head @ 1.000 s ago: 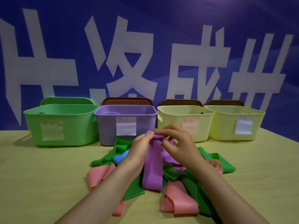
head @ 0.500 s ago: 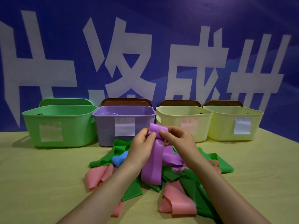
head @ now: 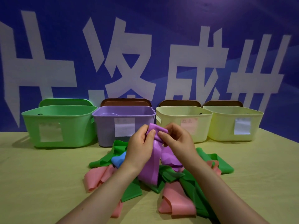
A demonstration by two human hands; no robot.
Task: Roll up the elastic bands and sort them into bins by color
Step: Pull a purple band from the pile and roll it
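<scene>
Your left hand (head: 141, 149) and right hand (head: 177, 143) both pinch the folded top end of the purple band (head: 151, 165), fingers curled round it, held up in front of the purple bin (head: 103, 126). Its tail hangs onto the pile of green, pink and blue bands (head: 174, 199) on the table (head: 40, 183). The bin labels (head: 124, 126) appear handwritten, but are too faint to read.

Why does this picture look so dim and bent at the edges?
Head view: dim, bluish light; wide-angle lens curves the table edge and leans the green bin; bin labels too blurred to read; the hands and purple band are fairly sharp; soft shadows beside the bins.
</scene>
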